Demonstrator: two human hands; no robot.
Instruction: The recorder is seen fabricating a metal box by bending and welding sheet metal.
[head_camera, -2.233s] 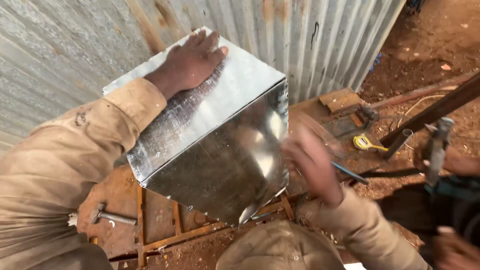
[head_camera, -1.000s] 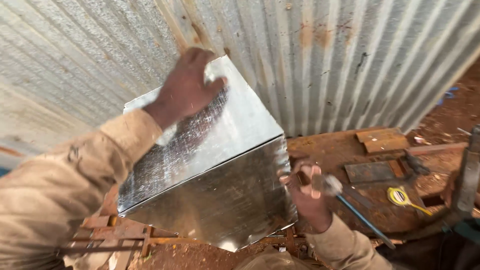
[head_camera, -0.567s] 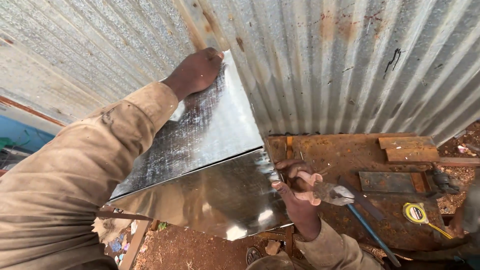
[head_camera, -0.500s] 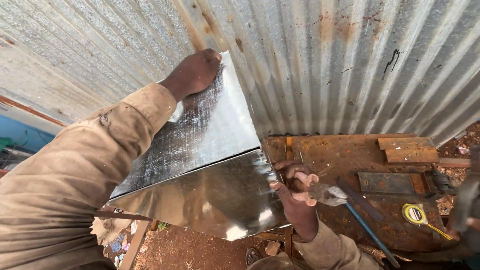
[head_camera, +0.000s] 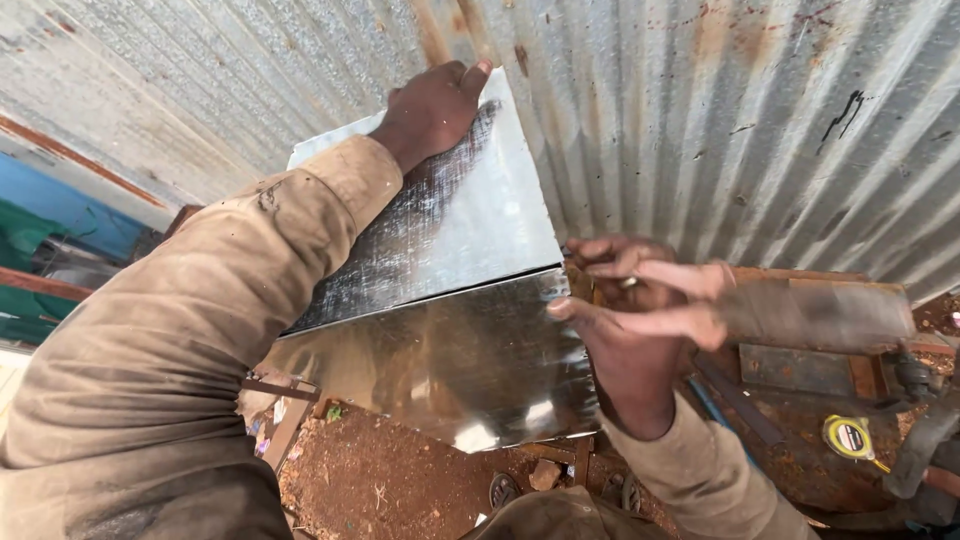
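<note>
against the ribbed iron wall (head_camera: 700, 120), left hand (head_camera: 432, 108) lies flat, fingers spread, on the shiny folded metal box (head_camera: 450, 300); right hand (head_camera: 630, 320) grips its edge.

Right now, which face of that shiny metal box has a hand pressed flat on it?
The upper, scratched-looking face: the left hand lies flat near its far edge. The mirror-bright lower face is only touched at its right edge by the right hand.

The right hand (head_camera: 640, 320) is smeared by motion blur, so whatever it grips cannot be told, while the left hand (head_camera: 432, 108) and sleeve hide much of the metal box's (head_camera: 450, 300) top face.
</note>
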